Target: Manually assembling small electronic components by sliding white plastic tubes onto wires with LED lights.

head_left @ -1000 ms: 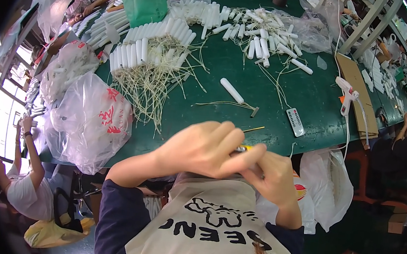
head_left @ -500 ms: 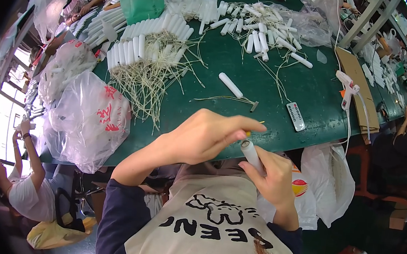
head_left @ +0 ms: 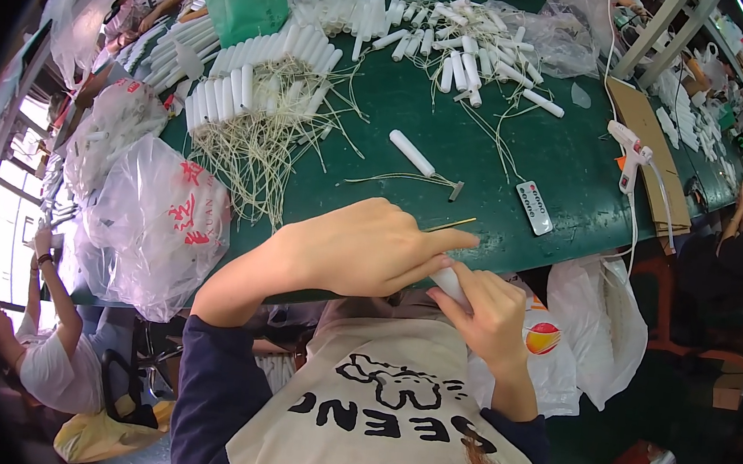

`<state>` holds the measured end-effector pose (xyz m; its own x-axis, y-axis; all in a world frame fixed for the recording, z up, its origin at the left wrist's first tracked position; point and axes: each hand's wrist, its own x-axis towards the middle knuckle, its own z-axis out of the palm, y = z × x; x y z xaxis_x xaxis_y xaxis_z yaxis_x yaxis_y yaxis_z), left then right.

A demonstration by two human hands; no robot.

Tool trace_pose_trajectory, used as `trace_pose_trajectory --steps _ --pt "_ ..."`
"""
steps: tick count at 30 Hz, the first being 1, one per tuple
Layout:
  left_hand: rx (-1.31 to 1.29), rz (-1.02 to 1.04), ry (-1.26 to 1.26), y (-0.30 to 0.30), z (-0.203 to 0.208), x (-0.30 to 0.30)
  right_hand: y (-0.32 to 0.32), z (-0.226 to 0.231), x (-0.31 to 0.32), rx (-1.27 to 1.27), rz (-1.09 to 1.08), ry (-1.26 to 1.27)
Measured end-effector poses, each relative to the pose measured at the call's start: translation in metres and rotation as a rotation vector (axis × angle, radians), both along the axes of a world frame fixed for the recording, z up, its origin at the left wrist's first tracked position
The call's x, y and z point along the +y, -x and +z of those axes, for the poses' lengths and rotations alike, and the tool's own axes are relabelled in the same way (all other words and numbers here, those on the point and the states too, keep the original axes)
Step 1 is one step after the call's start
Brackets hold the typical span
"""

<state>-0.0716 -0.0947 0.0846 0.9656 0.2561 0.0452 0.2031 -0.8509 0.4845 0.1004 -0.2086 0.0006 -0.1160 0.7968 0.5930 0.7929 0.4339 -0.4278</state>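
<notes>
My left hand (head_left: 357, 244) is above the table's near edge, fingers closed around a thin yellow rod (head_left: 451, 225) whose slim end sticks out past the knuckles. In my right hand (head_left: 491, 311) is a short white tube (head_left: 451, 286), gripped between thumb and fingers. Left fingertips meet the upper end of that tube and hide it. Beyond my hands a single white tube (head_left: 412, 153) lies on the green table (head_left: 356, 163), beside a thin wire with a small grey piece (head_left: 456, 191) at its end. A white remote control (head_left: 533, 208) rests to the right.
Rows of white tubes (head_left: 223, 97) with tangled wires (head_left: 248, 162) cover the table's left; a looser pile (head_left: 467, 71) is at the back. Clear plastic bags (head_left: 161, 230) sit left. A white glue gun (head_left: 631, 159) and cardboard (head_left: 648, 142) are right. Another person (head_left: 57, 336) works far left.
My left fingers have come down onto the white tube's open end, which is now covered. More of the yellow rod shows above my left hand. The view has shifted slightly.
</notes>
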Motion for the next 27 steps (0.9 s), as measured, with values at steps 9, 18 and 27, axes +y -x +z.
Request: trace_pose_trajectory --steps 9,18,27 --pt "0.203 -0.027 0.308 -0.004 -0.004 0.013 0.0 -0.009 0.0 -0.122 -0.076 -0.11" --pt "0.001 0.087 0.432 -0.024 -0.029 0.018 -0.001 -0.021 0.005 0.055 0.004 -0.012" --pt "-0.149 0.43 -0.189 -0.038 -0.117 0.019 -0.015 -0.036 -0.001 0.173 -0.105 0.069"
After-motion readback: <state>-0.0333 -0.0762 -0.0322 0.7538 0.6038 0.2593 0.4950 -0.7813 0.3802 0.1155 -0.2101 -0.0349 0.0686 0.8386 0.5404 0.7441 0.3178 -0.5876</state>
